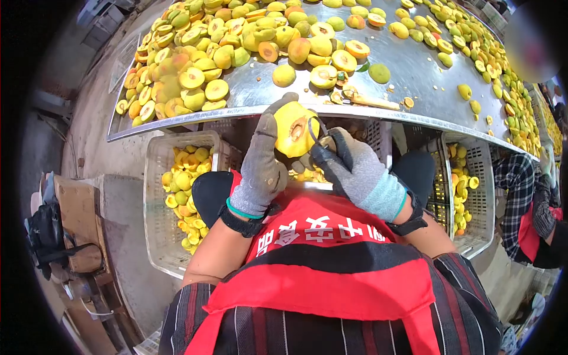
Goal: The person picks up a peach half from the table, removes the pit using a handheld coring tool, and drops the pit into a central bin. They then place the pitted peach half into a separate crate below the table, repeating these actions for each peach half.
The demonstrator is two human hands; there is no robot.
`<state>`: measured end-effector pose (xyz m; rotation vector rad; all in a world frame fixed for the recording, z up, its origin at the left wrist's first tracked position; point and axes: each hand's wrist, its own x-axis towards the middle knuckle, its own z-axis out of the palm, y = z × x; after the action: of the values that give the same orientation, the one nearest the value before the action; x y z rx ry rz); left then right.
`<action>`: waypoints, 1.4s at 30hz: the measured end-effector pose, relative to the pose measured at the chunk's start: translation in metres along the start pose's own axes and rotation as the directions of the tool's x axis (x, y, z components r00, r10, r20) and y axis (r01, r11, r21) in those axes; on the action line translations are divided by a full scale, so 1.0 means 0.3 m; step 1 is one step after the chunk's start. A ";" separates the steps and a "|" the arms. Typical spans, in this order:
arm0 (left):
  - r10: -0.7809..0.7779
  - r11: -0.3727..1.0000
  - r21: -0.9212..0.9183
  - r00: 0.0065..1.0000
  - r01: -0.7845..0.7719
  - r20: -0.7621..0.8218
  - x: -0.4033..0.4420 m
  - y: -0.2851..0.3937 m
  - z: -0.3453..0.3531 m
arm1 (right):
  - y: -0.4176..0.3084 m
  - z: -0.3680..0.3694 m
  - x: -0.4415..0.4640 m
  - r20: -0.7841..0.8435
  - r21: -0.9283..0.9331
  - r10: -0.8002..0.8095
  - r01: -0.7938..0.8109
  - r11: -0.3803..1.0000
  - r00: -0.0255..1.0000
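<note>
In my left hand (260,163), gloved in grey, is a yellow peach half (286,139), its cut face and brown pit hollow turned up. My right hand (358,165), also gloved, closes around a pitting tool with a thin curved metal loop (312,126). The loop lies against the right side of the peach half; most of the handle is hidden by my fingers. Both hands are just in front of the metal table's edge (248,110), above my lap. Close beyond them, more peach halves (323,76) lie on the table.
Peach halves are heaped at the table's left (195,77) and far right. A wooden-handled tool (376,102) lies near the edge among scraps. Plastic crates of peach pieces stand at my left (155,207) and right (484,207). A co-worker's plaid sleeve (513,180) is at far right.
</note>
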<state>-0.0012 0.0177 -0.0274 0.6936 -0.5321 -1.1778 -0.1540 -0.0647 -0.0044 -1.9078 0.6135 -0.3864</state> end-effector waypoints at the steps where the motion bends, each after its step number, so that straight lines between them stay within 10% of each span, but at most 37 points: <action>1: -0.012 0.997 0.081 1.000 0.010 0.016 -0.009 0.013 0.007 | -0.006 0.002 0.001 -0.003 -0.032 -0.014 0.014 0.999 1.000; 11: 0.357 0.711 0.631 0.932 -0.310 0.056 -0.005 -0.040 -0.008 | -0.034 0.021 0.005 0.116 0.007 0.045 -0.046 0.999 0.992; 16: 0.306 0.835 0.494 0.951 -0.243 -0.050 -0.020 -0.017 0.020 | -0.091 0.026 0.000 0.297 0.321 0.298 -0.389 0.864 0.907; 20: 0.285 0.815 0.536 0.958 -0.219 -0.041 -0.018 -0.008 0.004 | -0.001 0.068 0.000 0.084 -0.189 -0.108 0.122 0.974 0.991; 21: 0.286 0.814 0.537 0.957 -0.220 -0.041 -0.021 -0.009 0.001 | -0.024 0.063 0.000 0.084 -0.188 -0.109 0.123 0.974 0.991; 23: 0.461 0.491 0.800 0.882 -0.343 0.096 -0.031 -0.014 -0.001 | -0.089 0.051 -0.003 0.315 0.394 0.196 -0.315 0.864 0.929; 28: 0.634 0.525 0.734 0.773 -0.432 0.002 -0.036 -0.014 0.060 | -0.029 0.095 -0.005 0.186 0.134 0.059 -0.085 0.987 0.981; 30: 0.243 0.657 0.730 0.970 -0.189 0.033 -0.031 0.039 0.024 | 0.026 0.099 0.002 0.127 -0.340 -0.234 0.264 0.903 0.964; 32: 0.167 0.699 0.707 0.986 -0.103 -0.022 -0.024 0.034 0.011 | 0.039 0.085 0.010 0.159 -0.341 -0.312 0.349 0.873 0.937; 34: -0.040 0.730 0.683 0.994 -0.039 0.099 -0.010 0.066 -0.018 | -0.094 0.009 0.012 0.583 0.173 0.303 -0.479 0.860 0.754; 38: -0.164 0.647 0.762 0.969 -0.034 0.183 0.018 0.096 -0.017 | 0.017 0.086 -0.002 0.272 0.087 -0.062 0.040 0.995 0.960; 42: -0.178 0.792 0.604 0.980 0.086 0.093 0.019 0.057 -0.025 | -0.046 0.039 -0.002 0.521 0.293 0.168 -0.360 0.886 0.837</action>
<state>0.0170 0.0176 -0.0198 1.2106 -1.0198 -1.1989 -0.1450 -0.0512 0.0037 -1.4323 0.4211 0.1550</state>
